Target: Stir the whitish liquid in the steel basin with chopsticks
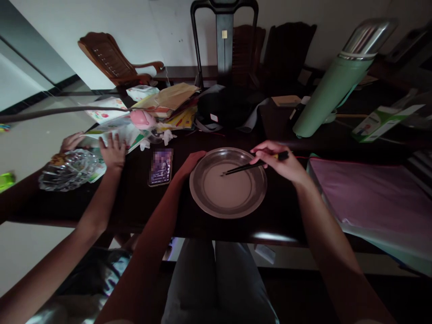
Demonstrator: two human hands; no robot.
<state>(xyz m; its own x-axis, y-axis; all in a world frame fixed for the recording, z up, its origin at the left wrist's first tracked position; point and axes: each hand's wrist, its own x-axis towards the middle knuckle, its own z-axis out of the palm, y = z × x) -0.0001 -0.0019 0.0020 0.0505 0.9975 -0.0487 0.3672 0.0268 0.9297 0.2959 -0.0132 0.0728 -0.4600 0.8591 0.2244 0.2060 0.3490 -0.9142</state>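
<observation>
A round, shallow metal plate [230, 213] lies on the dark table in front of me. Its middle looks pale and flat; whether that is liquid or bare metal I cannot tell. My left hand [193, 163] holds the plate's left rim, its fingers partly hidden behind the edge. In my right hand [278, 161] is a pair of dark chopsticks [241, 168], gripped near their upper ends. They slant left over the plate, tips close to its middle. A phone [161, 167] with a lit screen lies left of my left hand.
At left, another person's hand [113, 150] lies spread on papers beside a clear glass bowl [69, 170]. Farther back are stacked envelopes [172, 99], a pink object [143, 119] and a black bag [229, 108]. A green thermos [334, 94] and a pink-covered stack [374, 193] stand right.
</observation>
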